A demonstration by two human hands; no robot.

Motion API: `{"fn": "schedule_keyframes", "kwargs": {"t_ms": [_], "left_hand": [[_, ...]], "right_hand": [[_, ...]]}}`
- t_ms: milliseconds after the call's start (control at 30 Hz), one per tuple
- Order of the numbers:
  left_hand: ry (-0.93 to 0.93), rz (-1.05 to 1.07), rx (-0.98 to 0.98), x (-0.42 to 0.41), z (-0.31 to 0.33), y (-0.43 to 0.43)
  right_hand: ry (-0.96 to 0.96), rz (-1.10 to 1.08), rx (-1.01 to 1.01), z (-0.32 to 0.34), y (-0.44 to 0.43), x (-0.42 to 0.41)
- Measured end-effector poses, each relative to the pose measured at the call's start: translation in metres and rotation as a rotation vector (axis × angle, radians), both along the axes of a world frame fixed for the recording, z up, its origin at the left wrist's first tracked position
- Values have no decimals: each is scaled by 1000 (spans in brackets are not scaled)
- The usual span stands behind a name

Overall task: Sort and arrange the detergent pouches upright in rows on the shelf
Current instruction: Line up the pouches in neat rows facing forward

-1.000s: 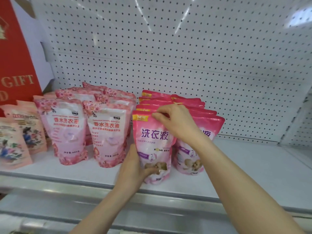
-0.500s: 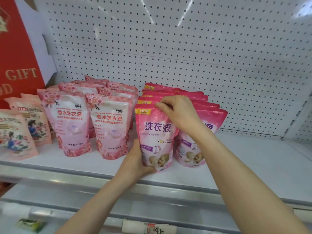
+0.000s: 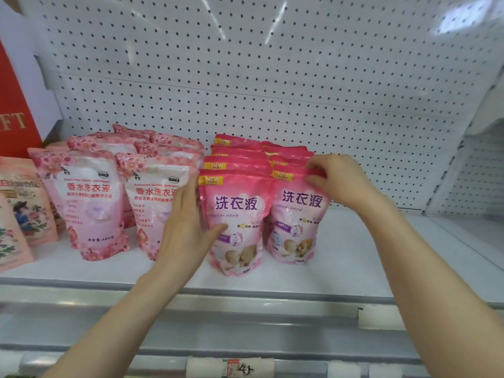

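Two rows of bright pink pouches with purple lettering stand upright on the white shelf (image 3: 354,257). My left hand (image 3: 188,227) lies flat against the left side of the front left pouch (image 3: 237,214), thumb on its face. My right hand (image 3: 338,181) pinches the top right corner of the front right pouch (image 3: 297,214). More pouches of the same kind (image 3: 240,151) stand behind both. To the left stand two rows of pale pink floral pouches (image 3: 90,203), also upright.
Peach pouches with a floral picture (image 3: 24,205) stand at the far left under a red gift box (image 3: 13,110). White pegboard (image 3: 272,77) backs the shelf. Bare shelf extends to the right. A price tag (image 3: 240,368) sits on the rail below.
My right hand has moved from the top of the front left pouch over to the top of the front right pouch. My left hand slid up the left pouch's side. The camera moved closer.
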State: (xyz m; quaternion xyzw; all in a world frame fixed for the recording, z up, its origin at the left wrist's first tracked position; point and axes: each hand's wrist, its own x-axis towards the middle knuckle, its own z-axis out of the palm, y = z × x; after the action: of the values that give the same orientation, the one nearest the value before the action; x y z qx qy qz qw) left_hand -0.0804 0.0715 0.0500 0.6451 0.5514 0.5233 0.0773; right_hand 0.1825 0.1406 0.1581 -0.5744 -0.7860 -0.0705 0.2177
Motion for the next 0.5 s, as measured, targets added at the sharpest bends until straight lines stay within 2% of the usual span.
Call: {"fn": "schedule_keyframes", "kwargs": {"t_ms": [233,333,433,500], "left_hand": [[125,116,86,10,23,4],[273,157,205,17,39,8],[414,127,345,40,59,15],[456,72,372,67,70,21]], "right_hand": [[23,63,73,-16,4,5],[12,99,140,-18,-4,19],[-9,81,239,-22,-16,50],[-21,44,277,-26,-25,81]]}}
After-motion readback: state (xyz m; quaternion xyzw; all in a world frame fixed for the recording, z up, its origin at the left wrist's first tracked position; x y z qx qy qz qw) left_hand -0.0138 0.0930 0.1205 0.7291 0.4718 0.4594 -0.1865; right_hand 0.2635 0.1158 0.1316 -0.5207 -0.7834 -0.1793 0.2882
